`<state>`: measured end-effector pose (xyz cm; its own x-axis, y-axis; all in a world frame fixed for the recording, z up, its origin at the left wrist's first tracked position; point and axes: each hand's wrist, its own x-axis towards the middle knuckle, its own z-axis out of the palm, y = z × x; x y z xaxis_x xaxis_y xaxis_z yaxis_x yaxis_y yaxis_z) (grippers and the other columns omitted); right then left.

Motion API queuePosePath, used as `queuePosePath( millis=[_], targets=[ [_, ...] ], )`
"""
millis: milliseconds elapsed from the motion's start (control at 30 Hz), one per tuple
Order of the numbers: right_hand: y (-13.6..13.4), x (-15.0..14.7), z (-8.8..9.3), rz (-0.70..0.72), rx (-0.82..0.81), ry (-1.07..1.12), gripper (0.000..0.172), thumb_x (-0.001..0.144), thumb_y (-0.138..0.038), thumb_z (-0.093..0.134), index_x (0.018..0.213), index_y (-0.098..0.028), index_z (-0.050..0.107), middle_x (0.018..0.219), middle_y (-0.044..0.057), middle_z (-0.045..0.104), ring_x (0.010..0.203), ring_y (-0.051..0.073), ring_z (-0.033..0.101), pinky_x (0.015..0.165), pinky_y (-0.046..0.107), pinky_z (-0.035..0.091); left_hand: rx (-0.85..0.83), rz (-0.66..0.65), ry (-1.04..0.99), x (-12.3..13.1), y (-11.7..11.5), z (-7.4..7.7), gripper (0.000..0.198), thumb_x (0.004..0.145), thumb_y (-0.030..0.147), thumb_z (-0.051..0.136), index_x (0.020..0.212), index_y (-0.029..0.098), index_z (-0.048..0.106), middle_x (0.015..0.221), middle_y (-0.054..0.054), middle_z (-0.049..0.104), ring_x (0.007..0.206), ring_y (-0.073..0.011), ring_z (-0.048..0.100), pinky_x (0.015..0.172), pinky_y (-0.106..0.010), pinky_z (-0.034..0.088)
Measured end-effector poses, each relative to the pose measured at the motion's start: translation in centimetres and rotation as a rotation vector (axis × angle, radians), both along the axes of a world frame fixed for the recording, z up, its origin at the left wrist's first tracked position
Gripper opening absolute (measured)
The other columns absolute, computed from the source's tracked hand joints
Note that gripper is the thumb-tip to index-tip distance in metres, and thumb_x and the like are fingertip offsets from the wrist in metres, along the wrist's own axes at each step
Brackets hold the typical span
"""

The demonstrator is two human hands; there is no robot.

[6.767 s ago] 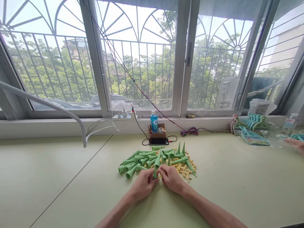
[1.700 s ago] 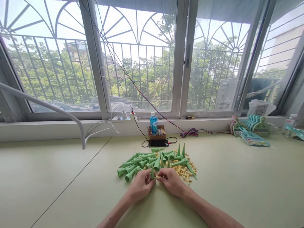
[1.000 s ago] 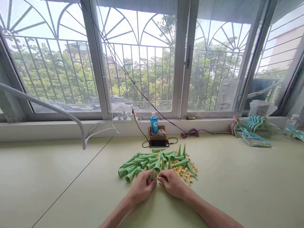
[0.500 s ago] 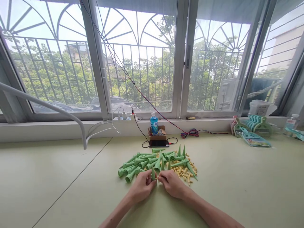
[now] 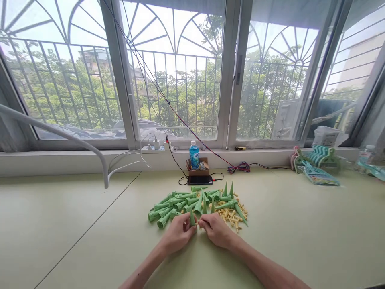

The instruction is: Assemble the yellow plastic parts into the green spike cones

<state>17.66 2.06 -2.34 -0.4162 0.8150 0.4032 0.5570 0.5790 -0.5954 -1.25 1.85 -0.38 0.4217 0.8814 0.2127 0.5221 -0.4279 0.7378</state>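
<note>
Gripping a green cone [image 5: 192, 217] by its base, tip upward, the left hand [image 5: 179, 233] sits close beside the right hand [image 5: 217, 228], whose bent fingertips pinch a small yellow piece [image 5: 197, 225] at the cone's lower side; whether the two parts are joined is too small to tell. Just beyond the fingers, more green cones [image 5: 164, 220] lie heaped, mostly on their sides, with a few standing point up. Loose yellow pegs [image 5: 233, 216] are scattered among and to the right of them. Behind the heap, a black phone [image 5: 200, 180] lies on the pale green table [image 5: 90, 249], in front of a small cardboard box [image 5: 198, 172] with a blue bottle [image 5: 194, 155] upright in it. Farther right lies a coiled cable [image 5: 239, 167].
</note>
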Motion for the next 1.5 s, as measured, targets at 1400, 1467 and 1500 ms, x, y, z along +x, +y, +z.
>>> queuePosePath(
  millis=[1400, 1467, 1500],
  targets=[
    [-0.9, -0.1, 1.2, -0.007, -0.077, 0.155, 0.016, 0.084, -0.02, 0.063, 0.1, -0.018, 0.065, 0.079, 0.001, 0.066, 0.059, 0.011, 0.05, 0.056, 0.021, 0.037, -0.111, 0.098, -0.091, 0.2, 0.2, 1.0, 0.024, 0.075, 0.037, 0.061, 0.081, 0.014, 0.066, 0.062, 0.003, 0.043, 0.061, -0.013, 0.04, 0.058, -0.024, 0.033],
    [-0.9, -0.1, 1.2, 0.0, -0.077, 0.163, 0.017, 0.084, -0.019, 0.063, 0.101, -0.019, 0.065, 0.08, 0.001, 0.066, 0.059, 0.011, 0.05, 0.056, 0.021, 0.038, -0.134, 0.103, -0.102, 0.2, 0.2, 1.1, 0.025, 0.075, 0.038, 0.062, 0.079, 0.014, 0.066, 0.061, 0.004, 0.043, 0.06, -0.0127, 0.041, 0.058, -0.024, 0.033],
    [-0.9, -0.1, 1.3, 0.004, -0.077, 0.166, 0.017, 0.084, -0.019, 0.063, 0.101, -0.019, 0.065, 0.08, 0.001, 0.066, 0.059, 0.011, 0.05, 0.056, 0.021, 0.038, -0.148, 0.106, -0.11, 0.2, 0.2, 1.2, 0.026, 0.074, 0.039, 0.063, 0.079, 0.014, 0.066, 0.061, 0.004, 0.044, 0.06, -0.0127, 0.041, 0.057, -0.024, 0.034]
  ],
)
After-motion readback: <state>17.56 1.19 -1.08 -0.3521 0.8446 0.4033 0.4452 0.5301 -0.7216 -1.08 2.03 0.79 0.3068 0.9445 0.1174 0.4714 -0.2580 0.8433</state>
